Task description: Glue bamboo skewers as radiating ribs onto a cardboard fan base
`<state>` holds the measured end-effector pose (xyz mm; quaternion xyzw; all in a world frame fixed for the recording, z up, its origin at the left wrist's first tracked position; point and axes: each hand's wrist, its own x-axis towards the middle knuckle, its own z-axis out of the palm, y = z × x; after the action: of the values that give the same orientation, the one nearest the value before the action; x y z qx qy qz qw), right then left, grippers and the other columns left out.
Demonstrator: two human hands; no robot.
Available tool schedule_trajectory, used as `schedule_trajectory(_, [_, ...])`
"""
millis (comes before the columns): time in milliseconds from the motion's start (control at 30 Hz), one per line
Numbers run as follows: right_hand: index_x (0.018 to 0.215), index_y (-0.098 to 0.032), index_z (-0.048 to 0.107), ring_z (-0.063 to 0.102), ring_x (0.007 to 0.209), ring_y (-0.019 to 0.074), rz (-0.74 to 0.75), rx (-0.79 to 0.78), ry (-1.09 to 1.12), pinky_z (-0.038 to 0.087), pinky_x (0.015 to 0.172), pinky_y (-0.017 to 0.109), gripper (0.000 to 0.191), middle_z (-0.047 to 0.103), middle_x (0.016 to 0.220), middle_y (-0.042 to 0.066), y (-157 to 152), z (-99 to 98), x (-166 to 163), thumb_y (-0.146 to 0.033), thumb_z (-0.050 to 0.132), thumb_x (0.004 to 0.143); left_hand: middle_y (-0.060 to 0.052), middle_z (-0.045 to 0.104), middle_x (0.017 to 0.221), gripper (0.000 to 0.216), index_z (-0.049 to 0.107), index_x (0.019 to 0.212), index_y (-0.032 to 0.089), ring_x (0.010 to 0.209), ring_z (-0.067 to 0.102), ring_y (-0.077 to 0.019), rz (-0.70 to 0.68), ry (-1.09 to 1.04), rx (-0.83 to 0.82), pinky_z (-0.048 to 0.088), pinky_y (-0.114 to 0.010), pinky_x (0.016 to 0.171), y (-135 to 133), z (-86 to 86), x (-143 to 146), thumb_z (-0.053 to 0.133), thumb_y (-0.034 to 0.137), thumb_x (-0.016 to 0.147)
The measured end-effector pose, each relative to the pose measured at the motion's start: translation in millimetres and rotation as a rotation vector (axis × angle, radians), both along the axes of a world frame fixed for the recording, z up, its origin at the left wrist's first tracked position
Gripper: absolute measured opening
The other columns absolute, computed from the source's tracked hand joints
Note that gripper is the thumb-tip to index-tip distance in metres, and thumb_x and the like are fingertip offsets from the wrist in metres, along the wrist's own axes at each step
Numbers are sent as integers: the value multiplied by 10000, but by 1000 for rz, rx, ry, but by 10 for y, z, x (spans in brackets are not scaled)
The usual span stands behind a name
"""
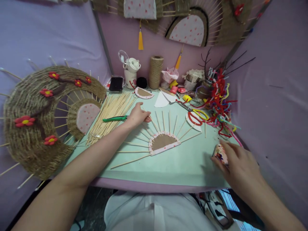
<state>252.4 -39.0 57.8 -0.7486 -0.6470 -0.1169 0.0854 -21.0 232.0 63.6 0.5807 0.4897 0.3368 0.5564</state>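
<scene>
A half-round cardboard piece (165, 142) with a pink-dotted white border lies on the table, thin wooden sticks fanning out from its curved edge. My left hand (139, 115) reaches over the upper left of this fan, its fingertips closed on one wooden stick (154, 123). Beneath the left wrist lie green-handled pliers (115, 118). On the right, my right hand (237, 160) grips a small flower-patterned object (220, 154) just above the table; its kind is not clear, as the fingers cover part of it.
A pile of loose sticks (113, 112) lies left of the fan. Scissors (192, 110) rest at the right, beside colourful pipe cleaners (220, 96). A twine spool (156, 72), cup (130, 75) and phone (116, 84) stand or lie behind. A large woven fan (31, 102) leans left.
</scene>
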Motion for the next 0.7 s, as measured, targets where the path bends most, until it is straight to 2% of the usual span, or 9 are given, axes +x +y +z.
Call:
schedule_trajectory(133, [1371, -143, 455, 528, 1103, 331, 253, 68, 86, 467, 931, 494, 510, 554, 1217, 209, 354, 85, -543, -419, 471, 943, 37, 650, 532, 391, 465, 1089, 178, 427, 615, -143, -46, 129, 100, 430, -198, 462, 30, -94, -23, 673, 114, 765])
schedule_trajectory(300, [1351, -195, 474, 493, 1150, 310, 345, -14, 240, 484, 936, 486, 429, 533, 1255, 173, 601, 27, -976, -297, 513, 936, 67, 601, 465, 379, 511, 963, 189, 351, 497, -109, 12, 205, 153, 307, -202, 414, 22, -65, -65, 746, 107, 678])
schedule_trajectory(400, [1309, -206, 511, 491, 1156, 309, 365, -58, 280, 490, 934, 488, 402, 538, 1265, 155, 664, -28, -1103, -252, 549, 911, 54, 634, 514, 377, 516, 1060, 168, 402, 522, -112, -21, 353, 162, 331, -216, 453, 16, -19, -62, 708, 147, 737])
schedule_trajectory(500, [1274, -190, 538, 480, 1172, 308, 389, -70, 298, 479, 954, 495, 379, 538, 1268, 155, 689, -77, -1167, -232, 574, 899, 4, 711, 664, 436, 479, 1203, 137, 530, 603, -124, -72, 527, 189, 387, -227, 529, 25, -1, -56, 647, 204, 806])
schedule_trajectory(600, [1262, -180, 543, 475, 1173, 306, 396, -60, 310, 479, 954, 498, 364, 541, 1258, 156, 692, -107, -1186, -226, 574, 903, -36, 742, 758, 487, 449, 1267, 106, 625, 651, -145, -103, 603, 199, 422, -243, 590, 40, -5, -58, 621, 225, 827])
schedule_trajectory(700, [1252, -183, 547, 477, 1161, 301, 394, -43, 316, 483, 949, 493, 352, 545, 1250, 151, 685, -129, -1181, -225, 575, 903, -42, 748, 769, 504, 449, 1279, 95, 677, 675, -158, -114, 649, 204, 440, -250, 635, 51, -15, -59, 626, 231, 827])
